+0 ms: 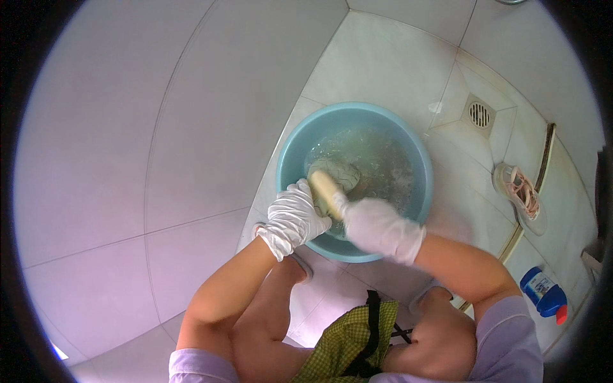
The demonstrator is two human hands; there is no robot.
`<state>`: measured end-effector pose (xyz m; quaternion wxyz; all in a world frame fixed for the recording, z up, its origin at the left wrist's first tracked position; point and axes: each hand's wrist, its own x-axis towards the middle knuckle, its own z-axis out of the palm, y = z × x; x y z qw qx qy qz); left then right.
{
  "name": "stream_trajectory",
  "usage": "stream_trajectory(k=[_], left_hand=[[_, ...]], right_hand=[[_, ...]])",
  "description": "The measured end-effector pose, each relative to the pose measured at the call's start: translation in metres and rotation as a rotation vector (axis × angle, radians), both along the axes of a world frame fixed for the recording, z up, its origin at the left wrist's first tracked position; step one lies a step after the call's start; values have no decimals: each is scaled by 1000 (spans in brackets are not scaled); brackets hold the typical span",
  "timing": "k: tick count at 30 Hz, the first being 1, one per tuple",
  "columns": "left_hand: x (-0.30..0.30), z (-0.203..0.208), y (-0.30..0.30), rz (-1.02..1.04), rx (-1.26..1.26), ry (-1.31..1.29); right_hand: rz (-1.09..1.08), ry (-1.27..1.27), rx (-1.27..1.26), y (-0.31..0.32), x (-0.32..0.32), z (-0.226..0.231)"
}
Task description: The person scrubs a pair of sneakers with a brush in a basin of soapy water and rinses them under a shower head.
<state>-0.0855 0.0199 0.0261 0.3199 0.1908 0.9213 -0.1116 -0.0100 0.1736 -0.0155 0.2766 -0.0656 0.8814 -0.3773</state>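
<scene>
Large, pale grey-lilac wall tiles fill the left side and meet the floor along a slanting edge. The pale, glossy tiled floor stretches beyond the basin and along its right, giving room on those two sides; on the left the wall's foot runs close by.

The round, light-blue plastic basin stands on this floor, its near rim just ahead of the person's feet and bent knees. Cloudy, sudsy water lies inside. A yellow-green checked cloth with a black strap hangs between the knees.

The right hand, in a white glove, reaches over the near-right rim, blurred, its fingers wrapped around the brush. The left hand, in a wrinkled white glove, crosses the near-left rim, thumb and curled fingers clasping the shoe's near end.

Well apart to the right, a pale sneaker with pink laces lies by a raised strip; nearer the person is a blue plastic bottle with a red cap.

The grey-green shoe is inside the basin, left of its middle, wet-looking, its rounded far end marked with curved lines. A square floor drain sits beyond. The beige, block-shaped brush is over the shoe, partly covering it.
</scene>
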Motion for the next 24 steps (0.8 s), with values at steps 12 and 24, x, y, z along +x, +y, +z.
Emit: stream_trajectory(k=[12,24], left_hand=[[-33,-33,56,157,-200,-141],[1,36,24,-211,89,294]], right_hand=[[-385,-193,120,45,-29,-96],[-272,149,-112,42,-10,25]])
